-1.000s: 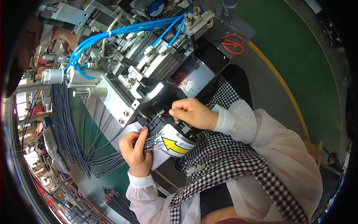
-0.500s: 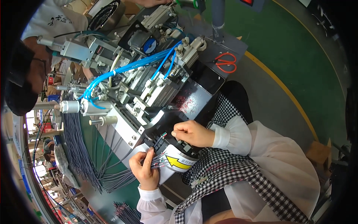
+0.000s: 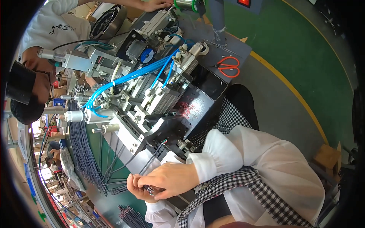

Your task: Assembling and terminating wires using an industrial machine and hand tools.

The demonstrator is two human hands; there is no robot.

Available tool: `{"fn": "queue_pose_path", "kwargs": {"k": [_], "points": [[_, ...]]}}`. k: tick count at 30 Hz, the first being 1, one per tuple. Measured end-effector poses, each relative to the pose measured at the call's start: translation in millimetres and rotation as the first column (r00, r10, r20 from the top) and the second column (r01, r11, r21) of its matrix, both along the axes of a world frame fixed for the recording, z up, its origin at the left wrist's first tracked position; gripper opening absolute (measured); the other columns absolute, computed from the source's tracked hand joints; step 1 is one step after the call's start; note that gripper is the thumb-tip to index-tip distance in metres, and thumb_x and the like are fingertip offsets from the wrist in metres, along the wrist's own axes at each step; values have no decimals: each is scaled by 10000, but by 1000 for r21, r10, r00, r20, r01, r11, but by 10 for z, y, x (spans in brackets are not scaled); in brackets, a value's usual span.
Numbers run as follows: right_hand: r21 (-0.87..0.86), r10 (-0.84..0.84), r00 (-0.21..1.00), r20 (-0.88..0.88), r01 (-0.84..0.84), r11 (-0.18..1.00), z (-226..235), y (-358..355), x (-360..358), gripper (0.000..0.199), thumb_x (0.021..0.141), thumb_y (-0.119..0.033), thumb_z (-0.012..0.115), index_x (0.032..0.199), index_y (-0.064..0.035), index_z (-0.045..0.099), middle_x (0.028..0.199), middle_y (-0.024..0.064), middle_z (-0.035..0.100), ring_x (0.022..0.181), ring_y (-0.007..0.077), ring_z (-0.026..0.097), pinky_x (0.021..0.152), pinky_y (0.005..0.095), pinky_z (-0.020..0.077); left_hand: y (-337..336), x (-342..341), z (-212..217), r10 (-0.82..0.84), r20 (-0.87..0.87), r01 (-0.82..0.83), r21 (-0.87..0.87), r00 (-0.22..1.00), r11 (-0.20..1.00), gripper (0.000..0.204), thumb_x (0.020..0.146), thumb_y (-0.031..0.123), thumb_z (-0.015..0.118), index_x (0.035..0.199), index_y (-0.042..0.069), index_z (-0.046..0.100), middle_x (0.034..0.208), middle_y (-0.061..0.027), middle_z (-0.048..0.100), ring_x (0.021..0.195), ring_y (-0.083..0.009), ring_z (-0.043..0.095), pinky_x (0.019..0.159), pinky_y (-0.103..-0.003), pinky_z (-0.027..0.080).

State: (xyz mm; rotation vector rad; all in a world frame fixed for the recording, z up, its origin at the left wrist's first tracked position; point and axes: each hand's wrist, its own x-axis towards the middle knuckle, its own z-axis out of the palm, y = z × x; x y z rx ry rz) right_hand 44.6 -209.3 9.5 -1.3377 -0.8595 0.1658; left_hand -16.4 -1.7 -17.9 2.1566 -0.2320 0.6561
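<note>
My left hand (image 3: pixel 140 189) is closed round the dark ends of some grey cables (image 3: pixel 151 190), low in front of the machine. Over it reaches my right hand (image 3: pixel 175 178), its fingers curled onto the same cable ends; the fingertips are partly hidden. One grey cable (image 3: pixel 151 159) lies apart in a black fixture (image 3: pixel 164 152) just beyond the hands, its small coloured wire ends (image 3: pixel 164 141) sticking up. Behind the fixture stands a metal machine (image 3: pixel 159 99) with pneumatic cylinders and blue air hoses (image 3: pixel 129 78).
Long grey cables (image 3: pixel 84 152) hang in a thick bundle at the left, with another bundle (image 3: pixel 131 216) below. Red-handled scissors (image 3: pixel 229 67) and a black phone-like slab (image 3: pixel 210 84) lie at the machine's right. Across from me sits a person in a white shirt (image 3: pixel 57 22).
My right hand has left the fixture and come down to my left hand. The left hand has shifted slightly down, its fingers now curled. A cable stays behind in the fixture.
</note>
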Motion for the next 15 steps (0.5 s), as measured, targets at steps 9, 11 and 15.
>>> {"fn": "queue_pose_path", "kwargs": {"k": [9, 11, 15], "points": [[-28, -12, 999, 35, 13, 1000, -197, 222, -1, 191, 838, -178, 633, 889, -58, 493, 741, 113, 619, 662, 330, 621, 578, 419, 478, -233, 86, 527, -12, -391, 166, 361, 920, 918, 654, 835, 87, 641, 1418, 30, 349, 1073, -121, 540, 997, -183, 522, 869, -295, 423], [-16, -25, 999, 28, 26, 1000, -228, 229, -13, 184, 842, -175, 627, 881, -56, 492, 739, 114, 618, 659, 331, 618, 575, 420, 477, -323, 133, 962, 10, -440, 240, 508, 898, 827, 666, 830, 105, 652, 1420, 27, 353, 1136, -150, 548, 1063, -212, 531, 923, -320, 423], [8, -3, 999, 44, 3, 1000, -172, 278, -31, 171, 849, -169, 614, 866, -52, 491, 727, 116, 610, 648, 330, 610, 566, 422, 474, -448, -34, 1616, -37, 44, 24, 260, 998, 965, 646, 887, 329, 486, 1309, -152, 395, 1251, -323, 517, 1124, -405, 562, 973, -474, 468]]}}
